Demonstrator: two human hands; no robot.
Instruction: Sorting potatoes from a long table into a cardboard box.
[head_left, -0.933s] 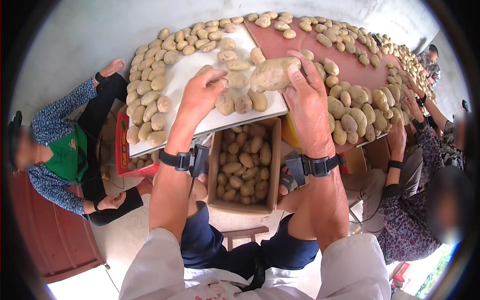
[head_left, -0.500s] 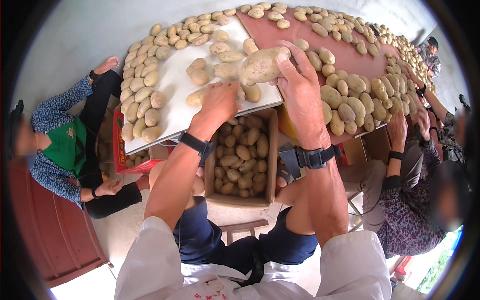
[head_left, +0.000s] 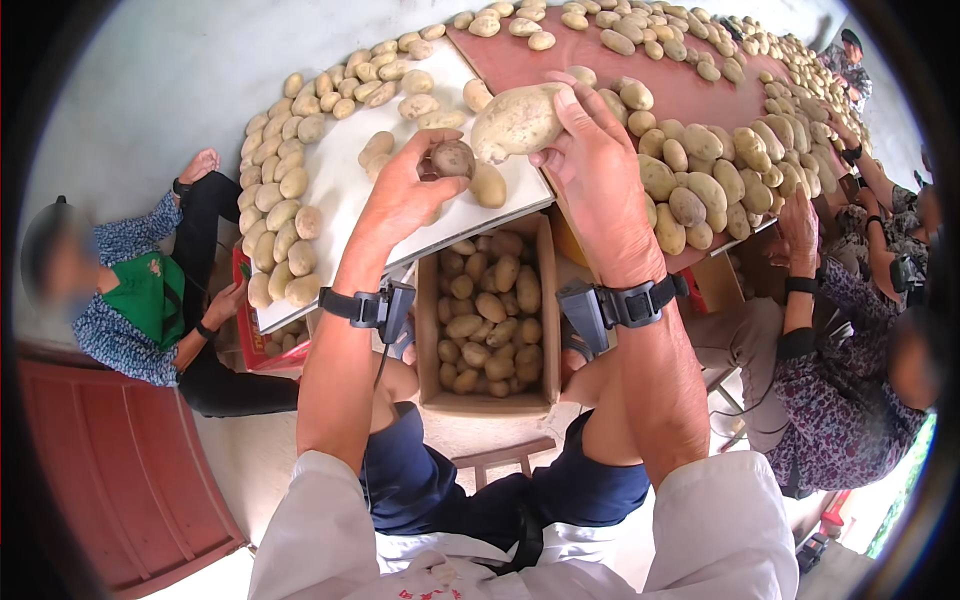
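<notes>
My right hand (head_left: pixel 600 165) grips a large, lumpy pale potato (head_left: pixel 518 122) and holds it raised over the edge of the white board (head_left: pixel 345 235). Just left of it, my left hand (head_left: pixel 405 190) has its thumb and fingers round a smaller, browner potato (head_left: pixel 452 159). The two potatoes are close but apart. On the board behind my hands lie a few loose potatoes, among them a yellowish one (head_left: pixel 488 186) under the large potato. Below my wrists stands a cardboard box (head_left: pixel 427 345) with many potatoes in it.
Rows of potatoes (head_left: pixel 283 213) line the board's left side. More are heaped on the reddish-brown board (head_left: pixel 590 75) at right. A person in a green apron (head_left: pixel 148 295) sits left; a person in a patterned sleeve (head_left: pixel 810 420) works at right. A red box (head_left: pixel 250 335) stands below the board.
My left hand has risen from the board and turned, now with a small brown potato in it. My right hand still holds the large potato. The person at left has raised a lower hand.
</notes>
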